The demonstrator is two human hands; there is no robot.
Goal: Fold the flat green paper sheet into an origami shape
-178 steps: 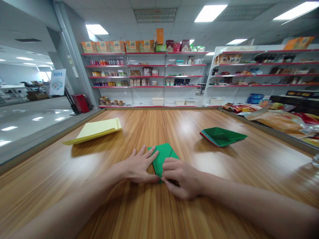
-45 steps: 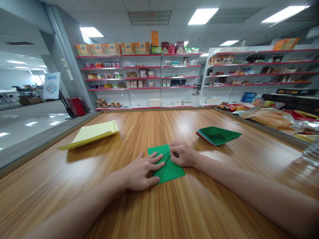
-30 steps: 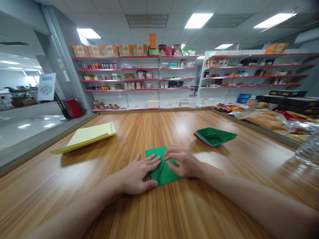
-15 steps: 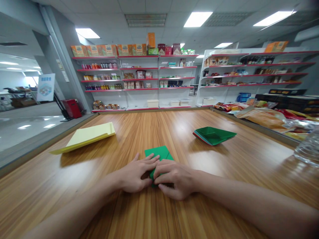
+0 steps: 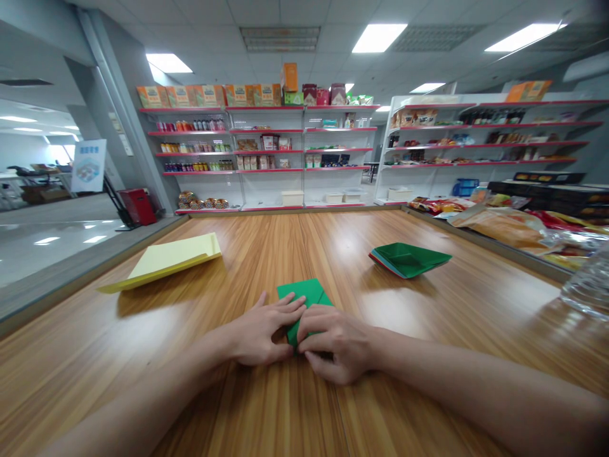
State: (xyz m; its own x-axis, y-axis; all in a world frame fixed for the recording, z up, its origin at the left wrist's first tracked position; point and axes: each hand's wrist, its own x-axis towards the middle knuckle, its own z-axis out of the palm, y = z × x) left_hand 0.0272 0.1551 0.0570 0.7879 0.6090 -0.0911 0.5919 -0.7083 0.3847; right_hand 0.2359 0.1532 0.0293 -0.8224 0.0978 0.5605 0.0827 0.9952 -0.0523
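Observation:
A folded sheet of green paper (image 5: 304, 293) lies on the table in front of me, with a crease line near its right corner. My left hand (image 5: 266, 327) rests on its left part, fingers spread and flat, holding it down, thumb near the lower edge. My right hand (image 5: 335, 343) has its fingers curled together at the paper's near right part, gripping or pressing the fold there. Both hands hide much of the near half of the sheet, so the exact fold under the fingers cannot be seen.
Yellow paper (image 5: 176, 257) with raised edges lies at the left. A folded stack of paper, green on top (image 5: 413, 259), sits at the right. Snack bags (image 5: 499, 225) and a clear plastic container (image 5: 590, 285) are at the right edge. Stocked shelves (image 5: 266, 152) stand behind the wooden table (image 5: 266, 235).
My right fingers have shifted slightly along the near edge of the green paper. My left hand stays pressed in about the same place.

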